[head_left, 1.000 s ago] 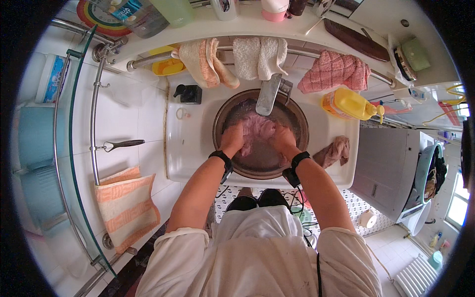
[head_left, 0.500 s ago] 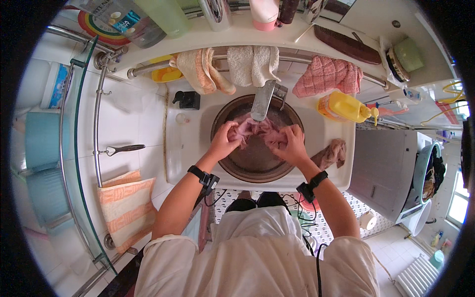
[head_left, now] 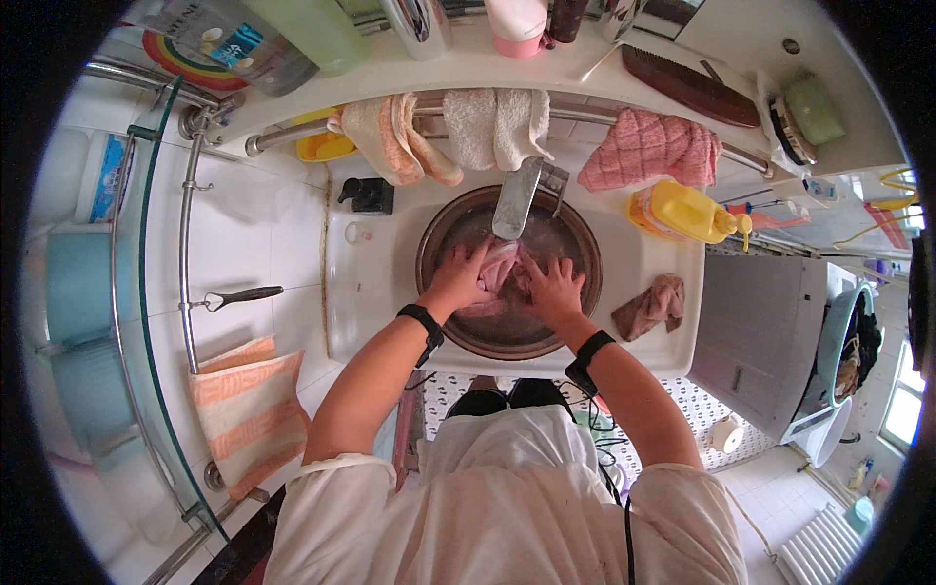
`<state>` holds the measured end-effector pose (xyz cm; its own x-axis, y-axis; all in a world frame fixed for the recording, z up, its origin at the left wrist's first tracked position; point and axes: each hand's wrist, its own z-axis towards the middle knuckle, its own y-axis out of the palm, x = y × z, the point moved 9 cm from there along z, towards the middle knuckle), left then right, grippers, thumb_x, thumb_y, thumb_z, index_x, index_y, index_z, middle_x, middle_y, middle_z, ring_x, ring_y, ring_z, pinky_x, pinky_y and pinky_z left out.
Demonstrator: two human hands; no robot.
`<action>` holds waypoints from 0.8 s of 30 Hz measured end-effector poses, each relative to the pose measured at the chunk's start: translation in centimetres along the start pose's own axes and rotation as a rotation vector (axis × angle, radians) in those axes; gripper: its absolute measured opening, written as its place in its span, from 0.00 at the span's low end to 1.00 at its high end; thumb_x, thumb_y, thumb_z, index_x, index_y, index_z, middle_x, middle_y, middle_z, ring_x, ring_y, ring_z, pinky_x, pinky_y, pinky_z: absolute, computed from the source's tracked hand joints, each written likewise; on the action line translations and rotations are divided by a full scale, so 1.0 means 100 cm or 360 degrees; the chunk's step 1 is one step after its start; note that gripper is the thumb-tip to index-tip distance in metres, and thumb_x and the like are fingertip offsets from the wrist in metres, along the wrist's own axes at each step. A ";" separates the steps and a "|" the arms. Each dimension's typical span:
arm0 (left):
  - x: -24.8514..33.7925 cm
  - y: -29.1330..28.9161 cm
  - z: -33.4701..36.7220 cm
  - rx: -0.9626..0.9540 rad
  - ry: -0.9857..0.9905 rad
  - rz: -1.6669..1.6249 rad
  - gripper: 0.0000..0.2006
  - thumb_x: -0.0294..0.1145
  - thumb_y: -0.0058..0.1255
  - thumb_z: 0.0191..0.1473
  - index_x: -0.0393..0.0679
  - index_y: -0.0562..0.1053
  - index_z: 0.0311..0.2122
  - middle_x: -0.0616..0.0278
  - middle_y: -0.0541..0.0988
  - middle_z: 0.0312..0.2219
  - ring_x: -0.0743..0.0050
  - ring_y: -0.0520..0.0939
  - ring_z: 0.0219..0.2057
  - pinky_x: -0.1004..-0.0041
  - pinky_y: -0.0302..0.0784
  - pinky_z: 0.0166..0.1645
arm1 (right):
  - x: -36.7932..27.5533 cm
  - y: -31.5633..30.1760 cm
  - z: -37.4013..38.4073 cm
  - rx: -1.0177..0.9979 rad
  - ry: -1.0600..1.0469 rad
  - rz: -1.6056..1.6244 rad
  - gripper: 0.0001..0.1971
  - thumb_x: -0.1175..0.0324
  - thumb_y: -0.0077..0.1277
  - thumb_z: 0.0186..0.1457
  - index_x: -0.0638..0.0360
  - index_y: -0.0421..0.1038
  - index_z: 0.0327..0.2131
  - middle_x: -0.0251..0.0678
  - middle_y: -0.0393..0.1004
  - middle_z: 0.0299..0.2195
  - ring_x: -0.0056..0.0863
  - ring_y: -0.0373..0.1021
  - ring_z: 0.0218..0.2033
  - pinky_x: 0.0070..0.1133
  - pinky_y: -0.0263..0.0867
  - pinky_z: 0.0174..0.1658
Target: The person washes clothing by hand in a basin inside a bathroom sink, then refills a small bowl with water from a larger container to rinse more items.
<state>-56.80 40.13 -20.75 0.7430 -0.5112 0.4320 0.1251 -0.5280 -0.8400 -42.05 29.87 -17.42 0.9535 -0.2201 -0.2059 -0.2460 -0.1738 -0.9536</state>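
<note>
A wet pink cloth (head_left: 499,265) lies bunched in a round brown basin (head_left: 426,239), below the metal faucet (head_left: 517,200). My left hand (head_left: 458,280) has the cloth's left side between its thumb and fingers. Against the right side of the cloth, my right hand (head_left: 554,292) is lowered into the basin, fingers spread and pointing away from me. What lies beneath both palms is hidden. Dark bands circle both wrists.
A brown cloth (head_left: 651,306) and a yellow pump bottle (head_left: 682,211) rest on the sink's right side; a black dispenser (head_left: 370,196) stands at left. Towels, including a pink one (head_left: 648,149), hang from the rail behind the faucet. A comb (head_left: 687,88) lies on the shelf above.
Both hands have dropped lower into the basin and turned palm down. The cloth, earlier stretched between two pinching hands, is now bunched between them. The right hand's fingers have spread.
</note>
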 end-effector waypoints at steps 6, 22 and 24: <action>0.017 0.013 0.008 -0.0238 -0.0071 0.0000 0.47 0.40 0.68 0.34 0.47 0.58 0.61 0.38 0.65 0.51 0.31 0.73 0.49 0.52 0.74 0.51 | 0.006 0.024 0.009 -0.0315 0.0161 0.0055 0.45 0.46 0.66 0.38 0.38 0.58 0.60 0.44 0.64 0.53 0.52 0.58 0.58 0.51 0.66 0.48; -0.026 0.042 0.011 0.0113 0.0102 -0.0464 0.32 0.45 0.63 0.45 0.38 0.66 0.51 0.38 0.77 0.41 0.35 0.77 0.44 0.51 0.73 0.47 | 0.000 -0.003 0.011 -0.0114 -0.0079 0.0256 0.41 0.48 0.65 0.40 0.50 0.61 0.58 0.48 0.67 0.50 0.51 0.65 0.52 0.41 0.66 0.52; -0.040 0.041 0.013 0.0245 0.0094 -0.0621 0.36 0.47 0.67 0.41 0.38 0.66 0.51 0.38 0.77 0.41 0.34 0.76 0.44 0.51 0.73 0.47 | -0.006 -0.014 0.012 -0.0058 -0.0084 0.0292 0.43 0.48 0.66 0.39 0.50 0.59 0.58 0.50 0.67 0.50 0.52 0.65 0.52 0.41 0.66 0.51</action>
<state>-58.42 40.85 -26.34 0.5818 -0.3335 0.7418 0.4896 -0.5847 -0.6468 -42.09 31.38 -16.17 0.8996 -0.2011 -0.3876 -0.4218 -0.1705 -0.8905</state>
